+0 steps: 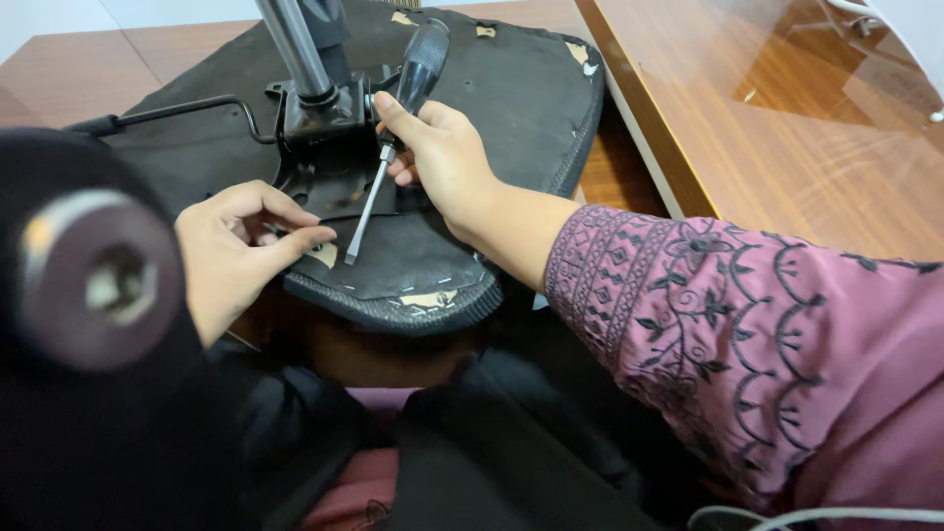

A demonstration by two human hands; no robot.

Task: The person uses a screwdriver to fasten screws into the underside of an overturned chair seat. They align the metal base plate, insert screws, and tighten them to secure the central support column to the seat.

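Head view: upturned chair seat (511, 88), black underside up, across lap. Right hand (442, 157) wraps fingers closed round screwdriver (393, 138), grip near shaft top. Screwdriver long axis slants from upper right handle down-left; tip near seat's front edge. Left hand (231, 256) just left of tip, thumb and forefinger pinched together; what they pinch, cannot tell. Left hand nearer tip. Metal bracket (324, 128) above. Wooden worktop (787, 128) at right.
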